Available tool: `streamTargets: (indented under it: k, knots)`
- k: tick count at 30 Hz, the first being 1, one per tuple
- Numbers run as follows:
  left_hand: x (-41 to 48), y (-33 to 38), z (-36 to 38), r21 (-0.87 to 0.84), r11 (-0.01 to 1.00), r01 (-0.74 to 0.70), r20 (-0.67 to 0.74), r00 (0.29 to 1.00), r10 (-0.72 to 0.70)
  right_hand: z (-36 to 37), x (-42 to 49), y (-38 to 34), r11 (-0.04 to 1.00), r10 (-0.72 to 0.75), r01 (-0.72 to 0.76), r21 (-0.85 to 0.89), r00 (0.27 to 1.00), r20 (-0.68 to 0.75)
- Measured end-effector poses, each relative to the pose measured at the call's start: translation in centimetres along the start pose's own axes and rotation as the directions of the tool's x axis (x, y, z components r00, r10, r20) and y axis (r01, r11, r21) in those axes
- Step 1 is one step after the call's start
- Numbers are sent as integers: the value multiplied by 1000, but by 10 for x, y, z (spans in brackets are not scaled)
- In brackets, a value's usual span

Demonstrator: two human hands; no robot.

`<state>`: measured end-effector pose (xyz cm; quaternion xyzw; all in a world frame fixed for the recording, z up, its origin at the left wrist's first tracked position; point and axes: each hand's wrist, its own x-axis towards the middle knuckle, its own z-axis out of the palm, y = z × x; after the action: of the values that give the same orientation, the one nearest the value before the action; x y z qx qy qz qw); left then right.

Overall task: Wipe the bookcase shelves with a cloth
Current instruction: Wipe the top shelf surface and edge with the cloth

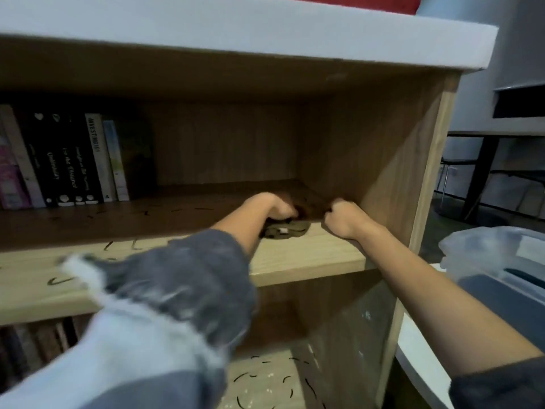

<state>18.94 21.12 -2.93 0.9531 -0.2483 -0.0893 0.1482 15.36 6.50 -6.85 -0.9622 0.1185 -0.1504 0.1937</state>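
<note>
Cloth (284, 230) on shelf (309, 256) under left hand (275, 206), books (73, 160) leftward, side panel (383, 160) right.

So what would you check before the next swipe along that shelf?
1. Cloth lies on the shelf: ok.
2. Left hand grips the cloth: ok.
3. Right hand free of the cloth: cannot tell; its fingers are curled beside it.
4. Books stand well apart from the cloth, at the far left: ok.
5. Shelf clean: not ok; dark flecks lie on it.
</note>
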Motion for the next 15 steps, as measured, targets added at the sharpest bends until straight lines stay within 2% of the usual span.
streamTargets:
  k: [2,4,7,10,13,15]
  knots:
    - [28,19,9,55,997,-47,-88,995,51,2,3,3,1000,1,-1,-1,1000,-2]
    - [37,19,7,131,986,-106,-105,987,121,1,5,3,1000,-5,5,15,1000,1]
    - [10,-9,-19,158,962,-224,48,975,219,-2,4,3,999,-13,11,42,999,47]
    - [-3,-34,-34,133,976,-170,141,978,152,-1,6,4,999,-22,20,30,996,86]
    - [31,-22,-20,148,983,-105,-18,994,109,1,8,5,1000,-20,19,20,996,83]
    - [56,-8,-5,87,989,-120,-107,986,129,2,9,5,1000,-25,25,2,996,89]
